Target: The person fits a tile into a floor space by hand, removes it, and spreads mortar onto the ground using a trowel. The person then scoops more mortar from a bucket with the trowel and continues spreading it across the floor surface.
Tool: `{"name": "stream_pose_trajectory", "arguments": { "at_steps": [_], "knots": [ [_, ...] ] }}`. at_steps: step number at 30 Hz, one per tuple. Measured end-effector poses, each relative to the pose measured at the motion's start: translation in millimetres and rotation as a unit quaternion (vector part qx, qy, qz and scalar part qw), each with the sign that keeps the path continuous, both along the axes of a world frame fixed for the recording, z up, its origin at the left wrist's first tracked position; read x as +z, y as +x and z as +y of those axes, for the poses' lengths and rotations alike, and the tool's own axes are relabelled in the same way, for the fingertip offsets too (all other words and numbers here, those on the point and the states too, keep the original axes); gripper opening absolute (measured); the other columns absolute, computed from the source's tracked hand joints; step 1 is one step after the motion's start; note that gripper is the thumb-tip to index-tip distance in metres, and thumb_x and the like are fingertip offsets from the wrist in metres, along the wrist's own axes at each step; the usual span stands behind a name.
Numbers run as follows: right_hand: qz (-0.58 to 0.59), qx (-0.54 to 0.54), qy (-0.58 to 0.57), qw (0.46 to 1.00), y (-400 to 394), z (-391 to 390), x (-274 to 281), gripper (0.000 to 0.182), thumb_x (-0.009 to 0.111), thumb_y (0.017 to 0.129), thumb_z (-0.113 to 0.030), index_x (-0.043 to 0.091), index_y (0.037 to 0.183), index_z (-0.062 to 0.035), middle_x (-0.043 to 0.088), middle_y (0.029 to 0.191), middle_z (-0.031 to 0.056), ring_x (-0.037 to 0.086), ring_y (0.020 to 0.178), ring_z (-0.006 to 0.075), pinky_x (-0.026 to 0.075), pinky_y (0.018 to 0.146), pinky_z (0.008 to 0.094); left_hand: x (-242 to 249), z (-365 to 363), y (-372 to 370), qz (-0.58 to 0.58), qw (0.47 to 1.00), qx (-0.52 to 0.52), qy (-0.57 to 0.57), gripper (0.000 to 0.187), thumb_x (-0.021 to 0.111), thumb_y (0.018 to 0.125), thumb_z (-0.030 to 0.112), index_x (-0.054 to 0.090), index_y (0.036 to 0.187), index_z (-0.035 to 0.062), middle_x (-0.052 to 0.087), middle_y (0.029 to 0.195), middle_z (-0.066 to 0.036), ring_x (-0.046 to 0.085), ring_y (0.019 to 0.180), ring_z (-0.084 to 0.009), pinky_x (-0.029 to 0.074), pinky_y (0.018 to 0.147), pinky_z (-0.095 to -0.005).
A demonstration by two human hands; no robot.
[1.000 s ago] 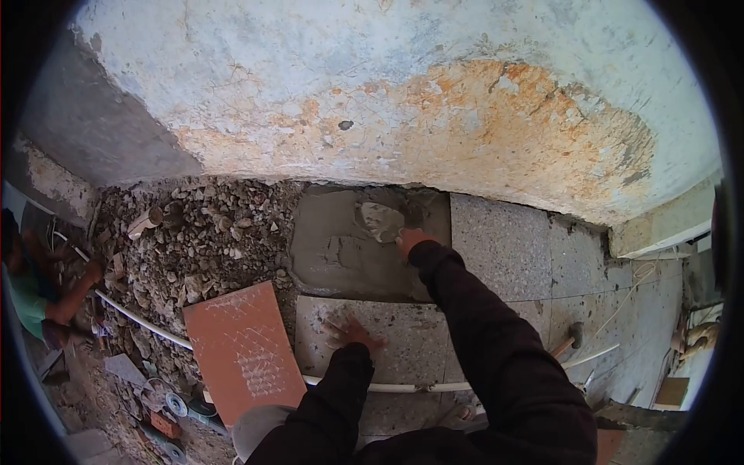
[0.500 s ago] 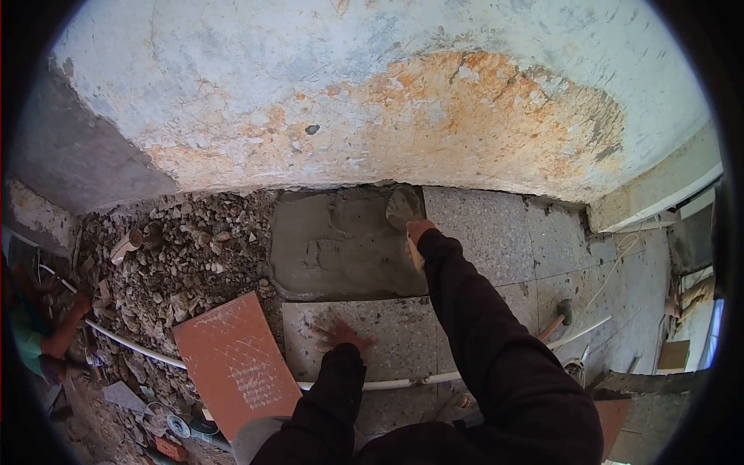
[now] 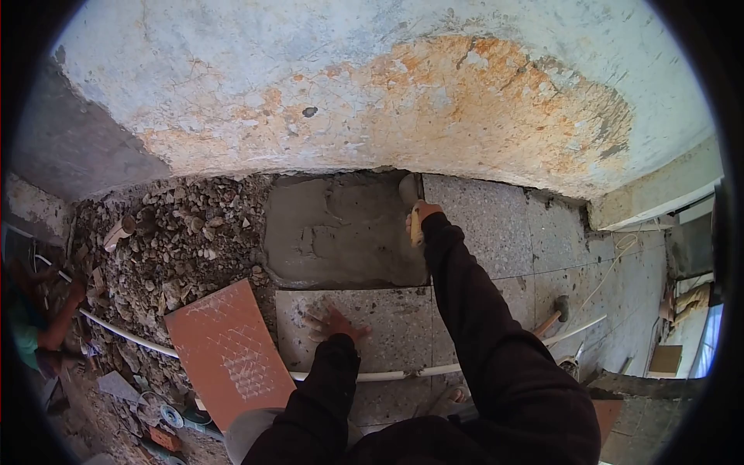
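My left hand [image 3: 338, 325] is pressed flat, fingers spread, on a speckled grey tile [image 3: 387, 318] in front of the mortar. My right hand [image 3: 422, 217] is wrapped round the pale handle of a trowel [image 3: 409, 188]. The trowel blade lies at the far right corner of the smooth wet mortar bed [image 3: 349, 232], against the edge of a laid speckled tile [image 3: 480, 225]. Grooves and raised ridges mark the mortar's left and middle.
Rubble [image 3: 194, 232] lies left of the mortar. A reddish tile [image 3: 229, 349] is near my left arm. A white pipe [image 3: 387, 375] crosses the floor. A hammer [image 3: 559, 310] lies right. Another person's arm [image 3: 63, 318] shows at far left, by an angle grinder [image 3: 174, 417].
My right hand and the trowel have shifted slightly, with the blade now narrower in view at the mortar's right edge. The whole view has moved a little; my left hand stays on the tile.
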State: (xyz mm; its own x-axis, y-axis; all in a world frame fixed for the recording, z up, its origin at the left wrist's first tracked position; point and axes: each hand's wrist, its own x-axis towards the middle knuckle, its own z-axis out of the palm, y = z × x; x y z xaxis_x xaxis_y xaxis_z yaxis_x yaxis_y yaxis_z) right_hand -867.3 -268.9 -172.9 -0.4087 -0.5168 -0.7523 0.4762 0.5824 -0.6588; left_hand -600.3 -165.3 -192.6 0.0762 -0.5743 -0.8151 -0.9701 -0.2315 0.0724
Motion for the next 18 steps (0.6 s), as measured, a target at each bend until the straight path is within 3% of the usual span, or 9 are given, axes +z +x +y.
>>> {"name": "stream_pose_trajectory", "arguments": {
  "at_steps": [1, 2, 4, 6, 7, 9, 12, 14, 18],
  "knots": [
    [-0.075, -0.065, -0.047, 0.994, -1, -1, -2, 0.027, 0.043, 0.081, -0.025, 0.046, 0.087, 0.0007, 0.053, 0.067, 0.0140, 0.053, 0.052, 0.0259, 0.045, 0.044, 0.0395, -6, 1, 2, -0.001, 1.000, -0.001, -0.001, 0.122, 0.072, 0.053, 0.050, -0.017, 0.129, 0.0169, -0.018, 0.132, -0.024, -0.020, 0.119, -0.0447, 0.005, 0.092, -0.0615],
    [-0.076, -0.065, -0.048, 0.994, 0, 0, 4, 0.027, 0.043, 0.081, -0.025, 0.046, 0.087, 0.0007, 0.053, 0.067, 0.0140, 0.053, 0.052, 0.0259, 0.045, 0.044, 0.0395, -18, 3, 3, 0.005, 1.000, 0.000, -0.003, 0.122, 0.072, 0.053, 0.049, -0.017, 0.129, 0.0171, -0.018, 0.132, -0.024, -0.021, 0.118, -0.0446, 0.005, 0.092, -0.0615],
    [-0.039, 0.010, -0.051, 0.998, 2, 8, 19, 0.028, 0.043, 0.082, -0.027, 0.046, 0.087, 0.0011, 0.054, 0.067, 0.0140, 0.053, 0.053, 0.0252, 0.046, 0.044, 0.0386, -40, 4, 5, 0.010, 1.000, 0.004, 0.000, 0.122, 0.072, 0.053, 0.049, -0.017, 0.129, 0.0172, -0.019, 0.132, -0.024, -0.021, 0.118, -0.0446, 0.005, 0.092, -0.0615],
    [-0.015, 0.013, -0.037, 0.999, 6, 15, 34, 0.027, 0.042, 0.082, -0.025, 0.046, 0.085, 0.0015, 0.053, 0.065, 0.0143, 0.053, 0.051, 0.0254, 0.046, 0.044, 0.0385, -53, 9, 7, 0.037, 0.999, 0.010, -0.029, 0.122, 0.072, 0.052, 0.049, -0.016, 0.130, 0.0174, -0.020, 0.131, -0.024, -0.021, 0.118, -0.0447, 0.006, 0.092, -0.0615],
    [0.010, 0.016, -0.028, 0.999, 6, 16, 36, 0.025, 0.041, 0.082, -0.023, 0.045, 0.083, 0.0020, 0.053, 0.064, 0.0147, 0.053, 0.050, 0.0256, 0.047, 0.044, 0.0383, -45, 10, 6, 0.035, 0.999, 0.010, -0.022, 0.122, 0.072, 0.052, 0.049, -0.016, 0.130, 0.0174, -0.020, 0.131, -0.024, -0.021, 0.118, -0.0447, 0.006, 0.092, -0.0615],
    [0.000, 0.018, -0.020, 1.000, -8, 14, 18, 0.025, 0.041, 0.082, -0.023, 0.045, 0.083, 0.0020, 0.053, 0.065, 0.0147, 0.053, 0.050, 0.0254, 0.047, 0.044, 0.0384, -14, 2, 0, -0.031, 0.999, -0.024, -0.032, 0.125, 0.070, 0.049, 0.055, -0.015, 0.130, 0.0123, -0.006, 0.134, -0.026, -0.014, 0.120, -0.0465, 0.008, 0.092, -0.0615],
    [-0.006, 0.041, 0.019, 0.999, -28, 8, 0, 0.026, 0.040, 0.082, -0.024, 0.045, 0.082, 0.0015, 0.053, 0.065, 0.0147, 0.053, 0.050, 0.0253, 0.047, 0.044, 0.0387, -16, 0, 3, -0.019, 0.999, -0.023, -0.025, 0.125, 0.069, 0.050, 0.057, -0.016, 0.130, 0.0125, -0.006, 0.134, -0.026, -0.014, 0.119, -0.0473, 0.006, 0.092, -0.0620],
    [0.002, 0.048, 0.033, 0.998, -26, 18, 2, 0.028, 0.040, 0.083, -0.026, 0.045, 0.080, 0.0015, 0.052, 0.064, 0.0135, 0.051, 0.049, 0.0236, 0.046, 0.043, 0.0373, -23, 0, 6, 0.028, 1.000, 0.012, -0.007, 0.122, 0.074, 0.053, 0.044, -0.018, 0.129, 0.0167, -0.022, 0.130, -0.025, -0.022, 0.118, -0.0440, 0.005, 0.091, -0.0630],
    [0.026, 0.095, 0.066, 0.993, -1, 66, 0, 0.030, 0.039, 0.084, -0.028, 0.044, 0.075, 0.0004, 0.049, 0.060, 0.0117, 0.048, 0.045, 0.0216, 0.043, 0.040, 0.0356, -52, 5, 11, 0.069, 0.997, 0.024, 0.005, 0.122, 0.074, 0.054, 0.043, -0.018, 0.129, 0.0160, -0.025, 0.129, -0.025, -0.023, 0.118, -0.0438, 0.003, 0.091, -0.0631]
  ]
}}
